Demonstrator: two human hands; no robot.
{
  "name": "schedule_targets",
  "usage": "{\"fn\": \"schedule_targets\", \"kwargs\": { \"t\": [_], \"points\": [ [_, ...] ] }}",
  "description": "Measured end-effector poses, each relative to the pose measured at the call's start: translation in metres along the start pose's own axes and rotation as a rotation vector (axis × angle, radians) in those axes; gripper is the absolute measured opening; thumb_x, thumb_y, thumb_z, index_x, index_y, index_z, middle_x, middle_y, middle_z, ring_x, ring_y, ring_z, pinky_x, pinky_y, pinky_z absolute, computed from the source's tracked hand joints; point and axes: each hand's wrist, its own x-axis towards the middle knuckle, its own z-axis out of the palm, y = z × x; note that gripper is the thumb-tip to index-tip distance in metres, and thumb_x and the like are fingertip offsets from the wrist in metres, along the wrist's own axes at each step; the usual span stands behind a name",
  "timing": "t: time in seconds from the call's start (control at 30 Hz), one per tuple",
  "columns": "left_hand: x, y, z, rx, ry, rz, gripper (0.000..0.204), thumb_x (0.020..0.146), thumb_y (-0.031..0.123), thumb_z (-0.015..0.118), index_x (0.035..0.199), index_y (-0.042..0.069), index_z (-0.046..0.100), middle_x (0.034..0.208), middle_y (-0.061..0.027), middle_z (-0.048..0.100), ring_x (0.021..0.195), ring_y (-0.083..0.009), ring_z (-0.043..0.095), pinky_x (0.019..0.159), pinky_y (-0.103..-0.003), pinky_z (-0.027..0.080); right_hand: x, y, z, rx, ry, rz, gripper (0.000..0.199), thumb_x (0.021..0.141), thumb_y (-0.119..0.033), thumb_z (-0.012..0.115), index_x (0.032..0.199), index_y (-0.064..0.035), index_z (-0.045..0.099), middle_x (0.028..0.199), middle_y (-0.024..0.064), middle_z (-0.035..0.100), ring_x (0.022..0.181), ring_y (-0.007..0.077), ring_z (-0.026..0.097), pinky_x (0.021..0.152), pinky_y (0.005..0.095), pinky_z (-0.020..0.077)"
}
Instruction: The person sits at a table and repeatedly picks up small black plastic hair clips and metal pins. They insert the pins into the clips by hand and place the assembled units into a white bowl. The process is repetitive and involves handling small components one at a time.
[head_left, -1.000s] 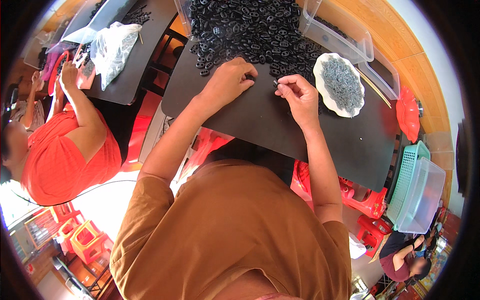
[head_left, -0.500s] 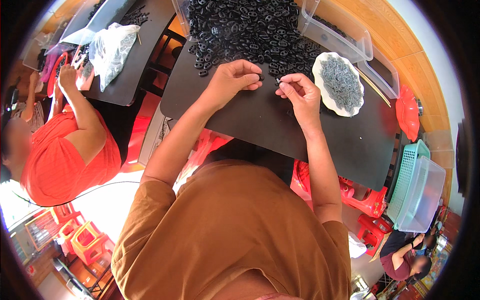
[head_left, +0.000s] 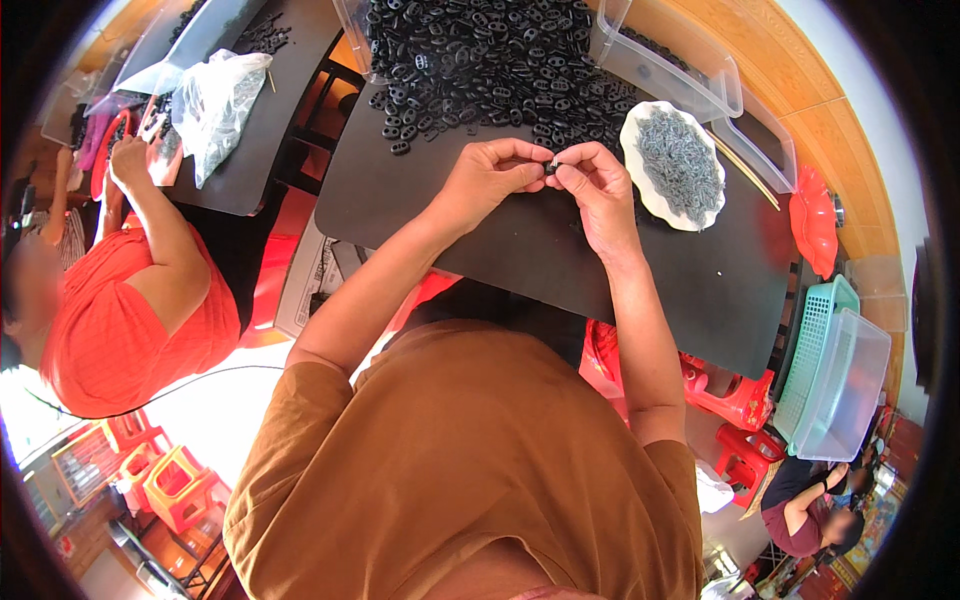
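Observation:
My left hand (head_left: 493,178) and my right hand (head_left: 597,186) meet above a black table (head_left: 540,250), fingertips pinched together on one small black part (head_left: 551,166). A large heap of small black oval parts (head_left: 490,60) lies just beyond my hands on the table's far side. To the right of my right hand stands a white scalloped plate (head_left: 672,165) filled with small grey metal pieces.
Clear plastic bins (head_left: 690,75) line the table's far edge. An orange dish (head_left: 812,220) sits at right, with a teal basket (head_left: 815,350) and a clear tub (head_left: 850,390) below it. A person in red (head_left: 130,300) works at a second black table with a plastic bag (head_left: 215,105).
My left hand has moved right from the heap's edge to meet my right hand. Both hands now pinch the small black part together.

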Motion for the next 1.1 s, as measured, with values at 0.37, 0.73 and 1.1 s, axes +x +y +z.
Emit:
{"fn": "schedule_targets", "kwargs": {
  "t": [0.37,0.73,1.1],
  "points": [
    [-0.010,0.005,-0.009,-0.042,-0.111,-0.016,0.019,0.090,0.000,0.067,0.109,0.000,0.063,0.103,-0.0074,0.069,0.101,-0.0180,0.069,0.088,-0.027,0.055,0.000,-0.004,0.003,-0.066,-0.055,0.021,0.007,0.093,-0.005,0.066,0.099,-0.0033,0.064,0.092,0.0018,0.065,0.085,0.0097,0.063,0.079,0.0247,0.0515],
    [-0.007,0.009,-0.011,-0.017,-0.030,-0.056,0.027,0.095,0.005,0.064,0.122,0.000,0.062,0.107,-0.0067,0.066,0.094,-0.0159,0.069,0.084,-0.025,0.057,0.000,-0.007,0.000,-0.136,0.022,-0.017,0.008,0.091,-0.002,0.067,0.099,-0.0013,0.064,0.092,0.0019,0.064,0.085,0.0091,0.063,0.077,0.0228,0.0504],
    [-0.006,0.006,-0.017,-0.172,-0.014,-0.043,0.020,0.097,0.007,0.063,0.116,0.004,0.060,0.100,-0.0041,0.065,0.086,-0.0124,0.067,0.077,-0.023,0.055,-0.001,0.004,0.006,-0.419,0.035,-0.074,0.005,0.090,-0.001,0.067,0.095,-0.0014,0.067,0.082,0.0003,0.067,0.072,0.0060,0.062,0.066,0.0209,0.0492]
  ]
}}
